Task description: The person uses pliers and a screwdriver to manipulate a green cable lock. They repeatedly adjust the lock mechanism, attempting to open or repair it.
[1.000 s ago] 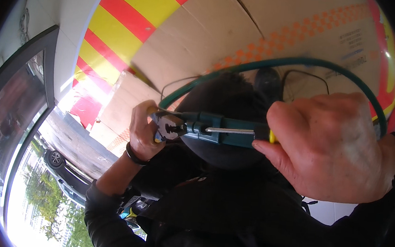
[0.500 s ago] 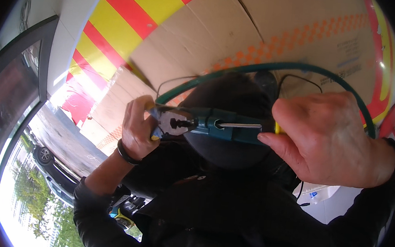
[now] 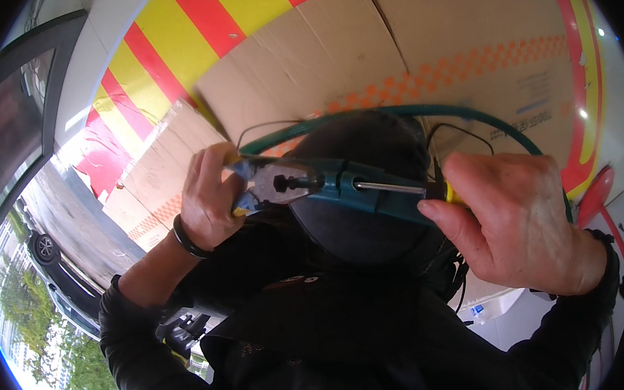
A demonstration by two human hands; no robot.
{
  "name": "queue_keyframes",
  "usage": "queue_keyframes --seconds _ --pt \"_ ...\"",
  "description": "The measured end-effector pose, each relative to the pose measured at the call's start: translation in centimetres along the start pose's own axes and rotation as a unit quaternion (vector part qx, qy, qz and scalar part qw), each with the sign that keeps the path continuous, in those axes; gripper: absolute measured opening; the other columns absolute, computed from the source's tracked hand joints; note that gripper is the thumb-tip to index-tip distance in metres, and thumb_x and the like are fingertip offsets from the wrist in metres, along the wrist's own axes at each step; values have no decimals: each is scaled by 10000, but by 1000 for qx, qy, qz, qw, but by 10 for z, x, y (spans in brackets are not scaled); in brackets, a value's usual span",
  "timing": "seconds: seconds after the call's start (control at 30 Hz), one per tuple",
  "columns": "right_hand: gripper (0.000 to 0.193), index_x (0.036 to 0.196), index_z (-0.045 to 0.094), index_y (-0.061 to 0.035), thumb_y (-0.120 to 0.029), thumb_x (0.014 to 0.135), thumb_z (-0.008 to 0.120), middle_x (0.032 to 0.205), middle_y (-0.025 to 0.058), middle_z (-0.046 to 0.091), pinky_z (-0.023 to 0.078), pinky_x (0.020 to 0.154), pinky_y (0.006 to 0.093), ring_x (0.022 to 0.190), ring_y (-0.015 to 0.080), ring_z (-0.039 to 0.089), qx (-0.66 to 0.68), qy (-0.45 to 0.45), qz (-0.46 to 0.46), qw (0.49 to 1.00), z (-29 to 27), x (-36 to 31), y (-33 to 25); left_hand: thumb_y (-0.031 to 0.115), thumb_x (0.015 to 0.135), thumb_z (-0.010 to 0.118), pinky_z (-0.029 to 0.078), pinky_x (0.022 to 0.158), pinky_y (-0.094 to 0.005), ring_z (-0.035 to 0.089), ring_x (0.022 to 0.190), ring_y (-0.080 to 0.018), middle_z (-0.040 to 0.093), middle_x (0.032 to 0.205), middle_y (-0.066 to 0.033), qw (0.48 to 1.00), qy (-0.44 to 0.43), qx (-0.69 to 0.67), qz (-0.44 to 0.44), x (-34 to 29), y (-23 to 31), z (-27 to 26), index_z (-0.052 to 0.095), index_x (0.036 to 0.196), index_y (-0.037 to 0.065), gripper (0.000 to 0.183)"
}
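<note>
My left hand is closed around pliers with blue and yellow handles. Their steel jaws lie at the left end of a dark green cylindrical body, over a small black piece. My right hand grips a screwdriver by its mostly hidden yellow handle. Its thin metal shaft lies along the green body, the tip at a round hole. A green cable or hose arches behind both hands; with the body it looks like a cable lock, though its joins are hidden.
Behind are cardboard sheets and a red-and-yellow striped surface. A dark rounded cap-like shape sits behind the green body. At left are a dark-framed window or door and a car outside. A red object stands at right.
The view has shifted slightly. Both hands stay in nearly the same pose, with the pliers, screwdriver and green body held together as before.
</note>
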State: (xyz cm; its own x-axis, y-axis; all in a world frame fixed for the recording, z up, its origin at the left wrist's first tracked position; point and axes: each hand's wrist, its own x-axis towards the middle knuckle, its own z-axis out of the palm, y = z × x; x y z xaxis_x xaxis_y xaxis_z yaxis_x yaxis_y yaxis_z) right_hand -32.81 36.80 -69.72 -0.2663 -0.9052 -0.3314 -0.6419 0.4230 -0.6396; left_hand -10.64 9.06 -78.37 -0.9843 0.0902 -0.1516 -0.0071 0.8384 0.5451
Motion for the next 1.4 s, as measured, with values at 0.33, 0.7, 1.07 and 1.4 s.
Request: queue_keyframes --seconds 0.33,0.7,1.07,1.4 --pt "289 788 506 -37 -188 851 745 584 115 481 370 468 416 482 327 505 -5 -8 -5 1000 0 -3 0 -63 524 712 515 800 -416 587 988 -372 557 1128 -232 1000 1 -2 0 0 2 -1 672 814 -114 297" --pt "303 759 496 -43 -186 860 744 584 105 466 370 460 390 471 297 503 3 6 9 1000 4 -6 -2 -61 501 706 519 802 -421 588 996 -383 563 1121 -242 1000 -1 4 2 -1 5 -3 662 790 -123 299" --pt "248 881 624 -36 -244 853 757 740 76 605 469 528 373 622 277 605 -92 -5 -9 996 8 -6 -6 -64 510 703 516 797 -433 587 1000 -398 564 1123 -251 1000 1 -9 -3 -3 5 -1 648 763 -112 263" --pt "234 793 582 -55 -216 881 727 691 106 576 414 504 391 566 295 565 21 -55 -10 998 -16 7 4 -65 577 678 492 818 -431 566 963 -396 534 1111 -225 999 -28 22 0 -3 8 -18 634 841 -79 269"
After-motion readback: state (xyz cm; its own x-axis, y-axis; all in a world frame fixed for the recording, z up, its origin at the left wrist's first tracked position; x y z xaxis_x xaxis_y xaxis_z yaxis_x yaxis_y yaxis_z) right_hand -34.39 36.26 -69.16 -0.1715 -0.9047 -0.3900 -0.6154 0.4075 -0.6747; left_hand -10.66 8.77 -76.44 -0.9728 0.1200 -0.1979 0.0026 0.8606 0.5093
